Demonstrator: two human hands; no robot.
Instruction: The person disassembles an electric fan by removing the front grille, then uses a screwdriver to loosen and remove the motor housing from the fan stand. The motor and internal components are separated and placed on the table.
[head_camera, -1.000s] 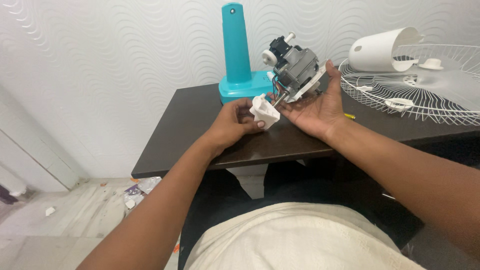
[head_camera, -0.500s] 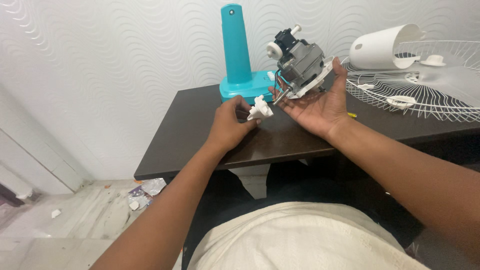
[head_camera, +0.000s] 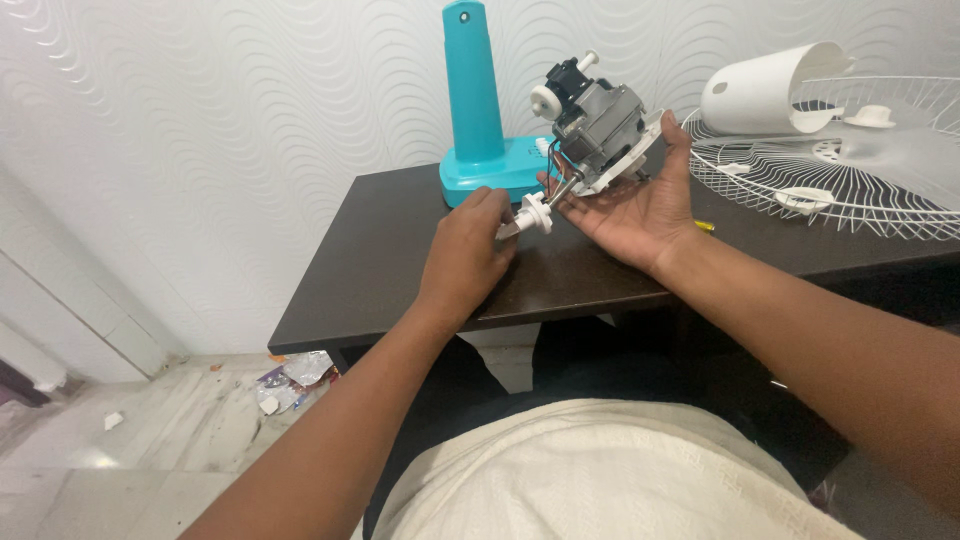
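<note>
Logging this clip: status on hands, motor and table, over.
Left hand pinching white cap at the motor shaft tip. Right hand cradles motor. Teal stand behind, grille right.

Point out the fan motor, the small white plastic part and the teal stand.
fan motor (head_camera: 600, 122), head view, on its grey metal body.
small white plastic part (head_camera: 535, 213), head view, on its round flange.
teal stand (head_camera: 472, 85), head view, on its upright column.

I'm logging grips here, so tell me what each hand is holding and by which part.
The right hand cradles the motor from beneath, by its white plate. The left hand pinches the small white part at the shaft's tip by its near side.
</note>
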